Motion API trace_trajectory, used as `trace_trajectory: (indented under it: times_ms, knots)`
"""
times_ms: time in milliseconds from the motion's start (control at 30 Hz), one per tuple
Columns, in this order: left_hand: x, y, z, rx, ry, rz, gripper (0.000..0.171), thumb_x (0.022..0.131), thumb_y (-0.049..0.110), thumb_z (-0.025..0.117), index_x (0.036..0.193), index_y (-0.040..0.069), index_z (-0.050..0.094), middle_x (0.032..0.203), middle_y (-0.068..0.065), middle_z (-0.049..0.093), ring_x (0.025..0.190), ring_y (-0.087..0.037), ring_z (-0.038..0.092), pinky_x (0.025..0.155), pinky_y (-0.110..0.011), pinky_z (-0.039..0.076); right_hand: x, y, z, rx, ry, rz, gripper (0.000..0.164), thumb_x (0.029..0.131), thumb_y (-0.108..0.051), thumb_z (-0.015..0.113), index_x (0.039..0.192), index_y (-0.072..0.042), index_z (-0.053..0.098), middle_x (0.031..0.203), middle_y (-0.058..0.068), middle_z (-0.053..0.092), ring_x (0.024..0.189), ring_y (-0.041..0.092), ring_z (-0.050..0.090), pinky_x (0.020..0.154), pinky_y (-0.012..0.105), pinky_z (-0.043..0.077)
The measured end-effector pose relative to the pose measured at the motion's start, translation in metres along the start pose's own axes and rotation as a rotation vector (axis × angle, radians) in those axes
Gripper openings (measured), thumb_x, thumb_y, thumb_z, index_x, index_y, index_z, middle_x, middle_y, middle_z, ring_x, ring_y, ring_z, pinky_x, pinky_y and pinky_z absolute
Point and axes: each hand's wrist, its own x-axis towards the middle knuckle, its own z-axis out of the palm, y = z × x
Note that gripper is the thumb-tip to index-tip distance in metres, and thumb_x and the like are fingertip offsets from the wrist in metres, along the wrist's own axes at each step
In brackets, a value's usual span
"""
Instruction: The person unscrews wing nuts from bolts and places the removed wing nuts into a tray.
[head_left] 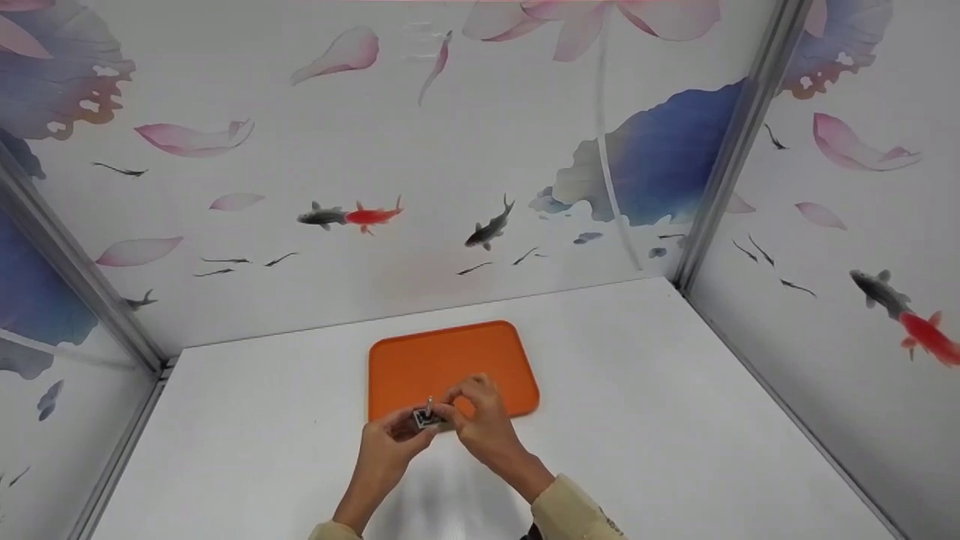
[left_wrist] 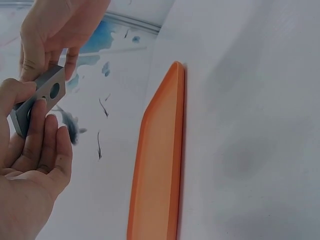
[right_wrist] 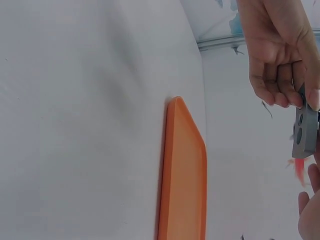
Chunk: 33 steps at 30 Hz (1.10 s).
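Note:
A small grey metal block (left_wrist: 50,75) with round holes through it is held up over the near edge of the orange tray (head_left: 442,352). My left hand (head_left: 394,439) grips it between thumb and fingers. From its upper face in the head view stands a short, shiny metal pin (head_left: 429,407). My right hand (head_left: 484,424) comes from the other side, thumb and index finger curled together at that pin; its fingertips are partly hidden behind the block in the left wrist view. The right wrist view shows the block (right_wrist: 303,145) end with two holes and my left hand (right_wrist: 280,45) above.
Under the hands lies a white table (head_left: 637,390), with the shallow tray on it. White panels printed with fish and petals (head_left: 349,56) enclose the back and both sides, joined by grey metal posts (head_left: 731,150).

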Motion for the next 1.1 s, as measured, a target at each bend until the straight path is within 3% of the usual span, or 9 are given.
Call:
trace_trajectory:
  times_ms: [400, 567, 733, 933, 1100]
  knots:
    - [0.0, 0.0, -0.004, -0.001, -0.008, 0.019, 0.043, 0.076, 0.025, 0.074, 0.111, 0.003, 0.063, 0.101, -0.012, 0.067, 0.089, -0.016, 0.065, 0.074, -0.02, 0.054, 0.003, 0.0, 0.001, 0.003, -0.02, -0.077, 0.013, 0.088, -0.027, 0.056, 0.093, -0.023, 0.067, 0.088, -0.009, 0.066, 0.092, 0.01, 0.048, 0.083, 0.035, 0.035]
    - [-0.002, -0.002, -0.002, 0.001, -0.013, 0.006, 0.041, 0.075, 0.027, 0.074, 0.11, 0.006, 0.064, 0.101, -0.011, 0.068, 0.089, -0.015, 0.065, 0.074, -0.02, 0.054, 0.001, -0.004, 0.002, 0.012, -0.041, -0.045, 0.017, 0.088, -0.032, 0.055, 0.096, -0.023, 0.067, 0.092, -0.009, 0.065, 0.093, 0.01, 0.047, 0.085, 0.038, 0.034]
    - [-0.003, 0.0, -0.001, -0.014, -0.014, 0.017, 0.041, 0.077, 0.026, 0.073, 0.111, 0.005, 0.064, 0.1, -0.012, 0.068, 0.089, -0.016, 0.065, 0.074, -0.02, 0.054, 0.001, -0.008, 0.002, 0.035, -0.078, -0.01, 0.021, 0.083, -0.038, 0.062, 0.096, -0.023, 0.067, 0.095, -0.009, 0.064, 0.095, 0.011, 0.047, 0.09, 0.043, 0.034]
    - [-0.004, 0.001, 0.0, -0.035, -0.019, 0.021, 0.039, 0.078, 0.022, 0.072, 0.11, 0.002, 0.064, 0.098, -0.013, 0.068, 0.087, -0.016, 0.065, 0.074, -0.02, 0.054, 0.0, -0.01, 0.001, 0.03, -0.11, 0.023, 0.025, 0.08, -0.042, 0.064, 0.098, -0.024, 0.066, 0.099, -0.009, 0.063, 0.097, 0.012, 0.046, 0.086, 0.034, 0.04]
    - [-0.004, 0.001, 0.001, -0.029, -0.019, 0.017, 0.038, 0.077, 0.027, 0.073, 0.107, 0.005, 0.066, 0.096, -0.011, 0.068, 0.085, -0.014, 0.065, 0.073, -0.02, 0.054, -0.002, -0.008, 0.0, 0.03, -0.116, 0.016, 0.024, 0.082, -0.04, 0.062, 0.1, -0.024, 0.065, 0.101, -0.008, 0.063, 0.098, 0.011, 0.046, 0.085, 0.032, 0.043]
